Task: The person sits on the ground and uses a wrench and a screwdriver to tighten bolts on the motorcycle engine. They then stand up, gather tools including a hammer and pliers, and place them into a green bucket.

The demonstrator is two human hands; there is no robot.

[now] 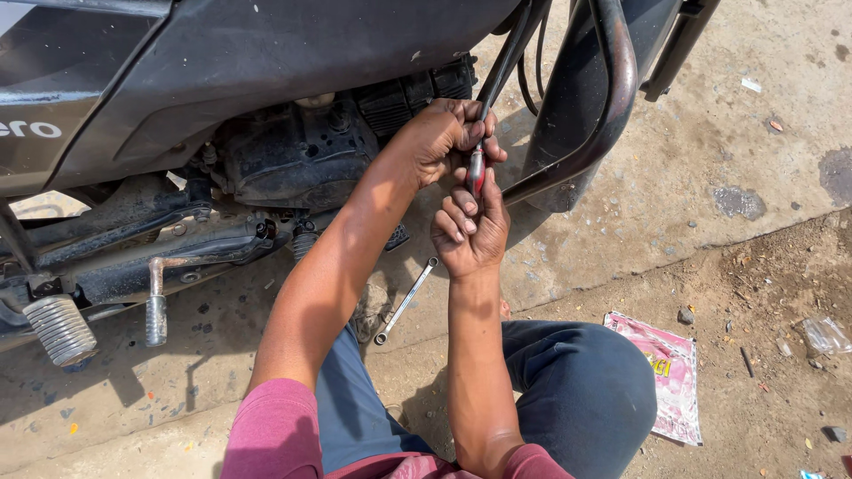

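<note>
Single view: head-worn camera, aimed steeply downward and slightly forward from above the person's own lap. Range: close; the forearms run up from the bottom edge to the frame's centre, where the left hand (444, 133) and right hand (470, 232) meet. Upper left and top of frame: the motorcycle (266, 133) side, seen from above, cut off by the edge. Right and lower parts: concrete ground (710, 133). No second view; no shared area.
</note>
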